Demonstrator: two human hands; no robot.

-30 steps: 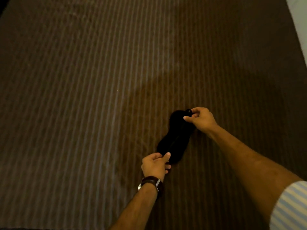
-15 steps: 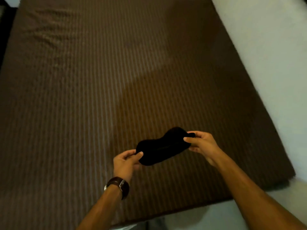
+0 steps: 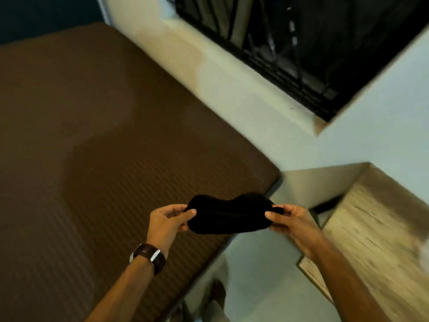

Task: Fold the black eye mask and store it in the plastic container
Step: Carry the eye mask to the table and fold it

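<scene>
The black eye mask [image 3: 228, 213] hangs stretched out flat in the air between my two hands, over the right corner of the brown striped bed. My left hand [image 3: 168, 220] pinches its left end between thumb and fingers; a brown wristwatch sits on that wrist. My right hand [image 3: 290, 219] pinches the right end the same way. No plastic container shows in the head view.
The brown striped bed [image 3: 104, 159] fills the left and centre. A pale wall [image 3: 232, 84] with a barred dark window [image 3: 301, 43] runs along its right side. A light wooden surface [image 3: 371, 228] stands at the right. My feet show on the floor below.
Both hands lifted the eye mask off the bed and carried it right, turning it level. The view swung right, bringing the wall, window and wooden surface into sight.
</scene>
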